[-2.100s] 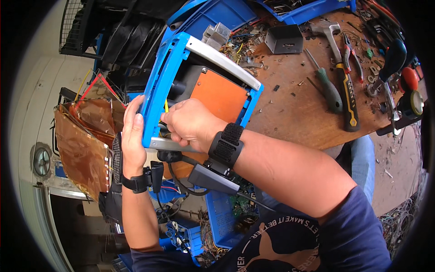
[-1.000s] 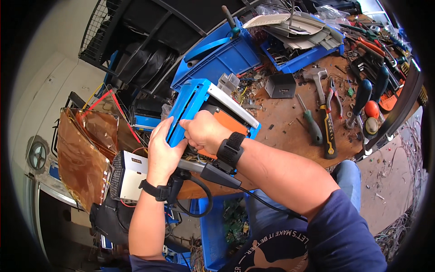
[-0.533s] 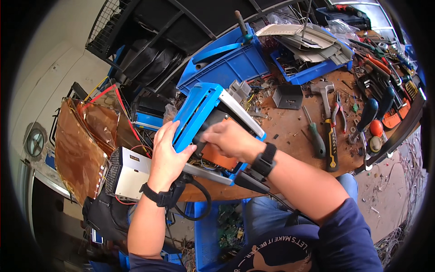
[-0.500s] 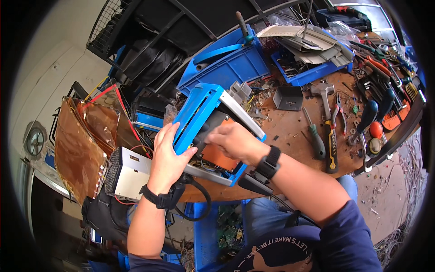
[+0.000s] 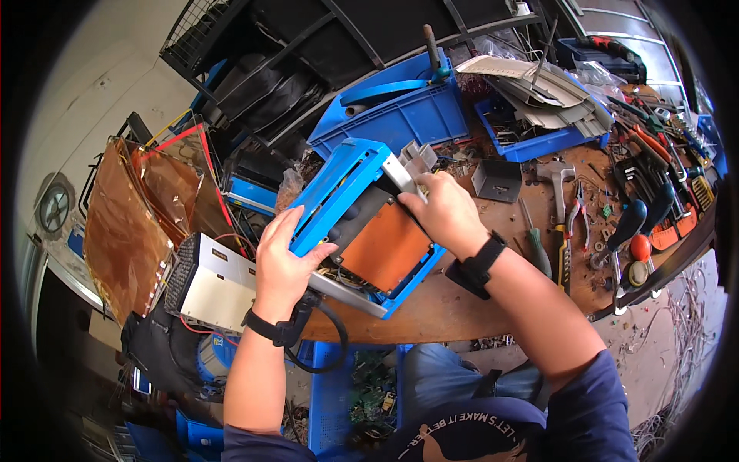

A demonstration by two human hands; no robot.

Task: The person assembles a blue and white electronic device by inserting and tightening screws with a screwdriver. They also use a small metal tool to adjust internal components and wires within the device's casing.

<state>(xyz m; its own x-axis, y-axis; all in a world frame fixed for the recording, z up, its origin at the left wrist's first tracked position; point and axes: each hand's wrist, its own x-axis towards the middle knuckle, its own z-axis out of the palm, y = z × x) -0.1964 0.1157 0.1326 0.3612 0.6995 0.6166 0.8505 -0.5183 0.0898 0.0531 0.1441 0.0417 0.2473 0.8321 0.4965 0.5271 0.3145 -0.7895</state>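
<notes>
In front of me a blue-framed electronic unit (image 5: 342,192) sits tilted at the bench's near edge, with silver side rails. Inside it, an orange plate (image 5: 385,246) lies on a dark board, beside black cylindrical parts. My left hand (image 5: 281,250) grips the blue frame's left side, thumb over the edge and fingers along the outside. My right hand (image 5: 450,212) is closed around the silver rail (image 5: 398,175) at the far right side; part of the rail is hidden under it. Both wrists wear black bands.
Blue bins (image 5: 400,115) stand at the back, one with beige panels (image 5: 539,92) on it. A hammer (image 5: 558,200), a green-handled screwdriver (image 5: 536,239) and pliers (image 5: 579,215) lie to the right. Brown sheets (image 5: 127,223) and a white box (image 5: 215,277) stand left. A bin of circuit boards (image 5: 373,393) sits below.
My right hand has moved from over the orange plate to the silver rail, uncovering the plate. My left hand keeps its hold on the blue frame. The view has shifted slightly.
</notes>
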